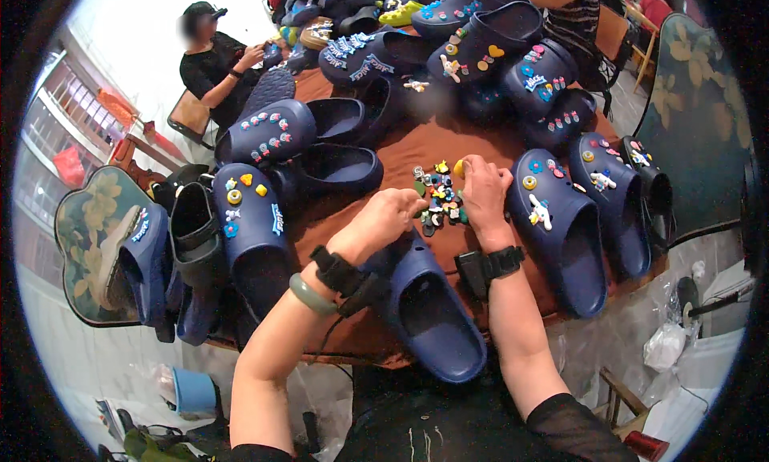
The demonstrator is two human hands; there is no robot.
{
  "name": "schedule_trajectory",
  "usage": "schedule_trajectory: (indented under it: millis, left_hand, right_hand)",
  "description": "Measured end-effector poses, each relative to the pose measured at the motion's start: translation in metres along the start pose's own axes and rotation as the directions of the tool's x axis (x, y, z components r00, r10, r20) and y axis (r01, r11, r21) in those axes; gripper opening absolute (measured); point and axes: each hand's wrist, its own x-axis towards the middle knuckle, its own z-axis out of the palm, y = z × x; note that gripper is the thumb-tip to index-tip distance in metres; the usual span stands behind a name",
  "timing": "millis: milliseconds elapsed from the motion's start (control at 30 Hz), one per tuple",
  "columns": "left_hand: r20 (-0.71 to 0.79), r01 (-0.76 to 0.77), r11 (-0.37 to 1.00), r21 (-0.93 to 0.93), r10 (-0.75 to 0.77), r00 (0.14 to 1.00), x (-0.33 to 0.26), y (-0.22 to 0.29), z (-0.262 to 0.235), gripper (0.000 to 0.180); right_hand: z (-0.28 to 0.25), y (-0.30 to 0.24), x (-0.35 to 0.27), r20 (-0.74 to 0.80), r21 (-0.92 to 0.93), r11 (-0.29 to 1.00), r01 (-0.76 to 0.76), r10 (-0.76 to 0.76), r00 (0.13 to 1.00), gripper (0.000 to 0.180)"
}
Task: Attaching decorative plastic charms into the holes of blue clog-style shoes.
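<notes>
A dark blue clog (448, 334) lies in front of me with its open heel toward me. Beyond its toe is a pile of small colourful shoe charms (439, 196) on the brown tablecloth. My left hand (383, 220) is closed above the clog's toe, its fingertips at the pile's left edge; whatever they pinch is too small to name. At the pile's right side, my right hand (485, 191) is closed, its fingertips on a yellow charm (459, 168). Both wrists wear black straps.
Decorated blue clogs (557, 214) stand on the right, and more (252, 214) on the left. Stacked clogs (489, 46) fill the table's far side. A person in black (215, 66) works at the far left; another in a striped top (573, 14) is at the far right.
</notes>
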Motion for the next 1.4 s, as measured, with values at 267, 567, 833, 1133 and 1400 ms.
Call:
schedule_trajectory:
  millis: [267,567,833,1133,1400]
  left_hand:
    - [-0.029,-0.017,0.913,-0.407,0.005,1.000,0.004,0.016,-0.004,0.038]
    - [-0.197,-0.004,0.868,-0.496,-0.109,0.974,-0.063,0.007,-0.024,0.023]
    - [-0.208,-0.035,0.673,-0.739,-0.178,0.962,-0.165,-0.028,-0.003,0.028]
    - [0.014,0.095,0.633,-0.768,-0.131,0.991,-0.159,-0.036,0.026,0.023]
    - [0.149,0.257,0.630,-0.733,-0.220,0.964,-0.154,-0.021,0.014,0.022]
  right_hand:
    - [-0.017,-0.026,-0.001,0.341,0.844,0.477,-0.244,-0.125,0.932,0.016]
    - [-0.022,-0.045,-0.011,0.528,0.825,0.387,-0.411,-0.269,0.806,0.013]
    - [-0.018,-0.061,-0.023,0.606,0.735,0.622,-0.270,-0.424,0.673,0.013]
    - [-0.004,-0.058,-0.025,0.590,0.753,0.525,-0.396,-0.273,0.760,0.010]
    - [0.003,-0.053,-0.024,0.564,0.775,0.528,-0.347,-0.330,0.757,0.009]
